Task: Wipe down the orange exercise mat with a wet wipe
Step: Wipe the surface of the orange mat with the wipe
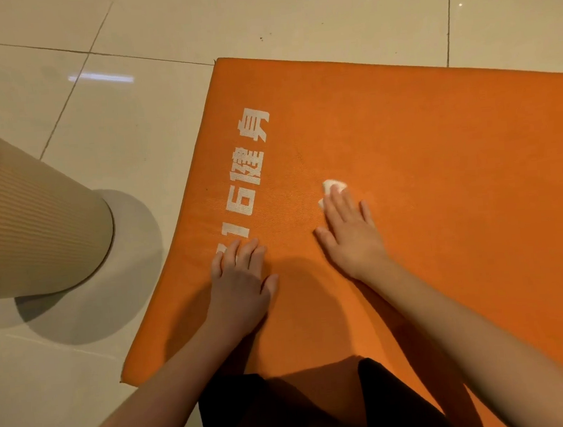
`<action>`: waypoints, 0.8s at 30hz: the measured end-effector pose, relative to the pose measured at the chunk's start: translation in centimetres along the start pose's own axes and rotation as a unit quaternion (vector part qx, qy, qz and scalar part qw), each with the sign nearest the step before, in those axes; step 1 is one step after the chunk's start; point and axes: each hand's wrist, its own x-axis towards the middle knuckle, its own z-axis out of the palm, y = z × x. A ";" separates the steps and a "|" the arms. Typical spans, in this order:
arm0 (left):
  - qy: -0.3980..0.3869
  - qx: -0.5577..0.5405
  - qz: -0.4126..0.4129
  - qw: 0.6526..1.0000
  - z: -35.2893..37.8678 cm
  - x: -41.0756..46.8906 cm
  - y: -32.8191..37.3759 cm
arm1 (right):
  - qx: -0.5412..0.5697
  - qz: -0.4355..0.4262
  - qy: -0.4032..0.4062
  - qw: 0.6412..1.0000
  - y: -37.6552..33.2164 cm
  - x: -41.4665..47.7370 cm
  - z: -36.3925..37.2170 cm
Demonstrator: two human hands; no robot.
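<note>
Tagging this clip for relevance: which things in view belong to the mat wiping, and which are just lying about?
In use: orange mat; wet wipe under the right hand; left hand flat on the mat.
Lying about: rolled beige mat; tiled floor.

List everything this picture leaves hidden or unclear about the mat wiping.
Head view only.
1. Wet wipe: mostly under the right hand; only a white bit shows.
2. Orange mat: right side cut by the frame edge; near end covered by dark clothing.
3. White print: its start hidden under the left hand.
4. Beige roll: cut by the left edge.
</note>
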 end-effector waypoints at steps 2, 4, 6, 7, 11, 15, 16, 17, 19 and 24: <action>0.032 -0.029 0.013 0.999 -0.3 2.0 -0.1 | -0.010 -0.104 -0.023 0.994 -1.0 -1.2 0.7; 0.043 -0.022 0.025 0.999 -0.6 4.6 -0.3 | -0.038 -0.168 -0.030 0.985 0.0 -1.2 1.0; 0.024 -0.016 0.024 0.999 -0.7 6.4 -0.5 | -0.042 -0.145 0.002 0.989 1.5 0.0 0.5; 0.007 -0.013 0.021 1.000 -0.6 6.9 -0.5 | -0.034 -0.097 0.024 0.994 2.3 0.7 0.1; 0.005 0.020 0.025 0.999 0.5 6.7 -0.7 | 0.013 0.109 0.077 0.991 2.9 2.8 -0.6; 0.019 0.029 0.034 0.999 1.3 6.5 -0.9 | 0.004 -0.069 0.032 0.997 2.1 1.8 -0.1; 0.025 0.027 0.038 0.999 1.3 6.5 -1.0 | -0.018 -0.105 0.026 0.994 2.8 1.9 -0.3; 0.027 0.025 0.040 0.999 1.3 6.5 -0.9 | -0.037 -0.116 0.034 0.992 3.7 2.3 -0.4; 0.027 0.017 0.040 0.999 1.2 6.5 -0.9 | -0.048 -0.064 0.058 0.995 5.1 3.6 -1.1; 0.060 -0.050 0.038 0.996 0.5 8.1 -0.8 | 0.020 0.069 0.084 0.994 2.2 4.7 -1.3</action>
